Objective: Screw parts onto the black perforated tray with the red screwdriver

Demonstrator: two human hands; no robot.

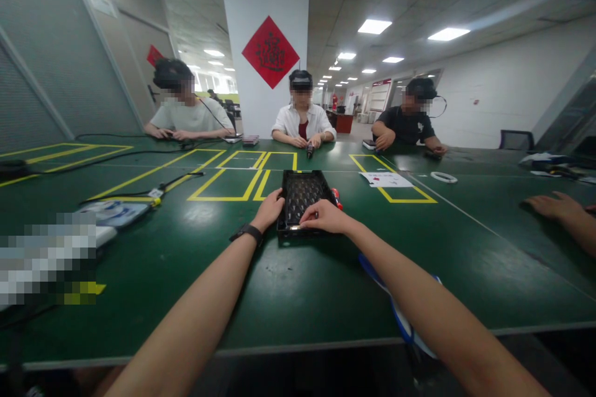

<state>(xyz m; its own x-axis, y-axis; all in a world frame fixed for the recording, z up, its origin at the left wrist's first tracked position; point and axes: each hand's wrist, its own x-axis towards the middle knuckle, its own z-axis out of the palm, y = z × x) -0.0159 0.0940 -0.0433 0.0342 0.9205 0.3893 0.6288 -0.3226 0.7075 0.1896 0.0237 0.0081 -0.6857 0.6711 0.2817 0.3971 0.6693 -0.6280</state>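
A shallow black tray (pixel 289 236) lies on the green table in front of me, its floor showing rows of small round hollows or bumps. My left hand (pixel 269 211) grips the tray's left side, thumb at the rim. Over the near right part of the tray, my right hand (pixel 325 217) is closed in a pinch, fingertips down by a small pale patch at the near edge. Whatever sits between those fingertips is too small and hidden to name. Just past the tray's right side, partly behind my right hand, is a red object (pixel 337 198).
Yellow tape outlines (pixel 218 200) mark the green table (pixel 465 260). A paper sheet (pixel 386 180) and white ring (pixel 444 178) lie right. A blue-edged item (pixel 404 322) sits under my right forearm. Three people sit opposite; another person's hand (pixel 549 205) rests at far right.
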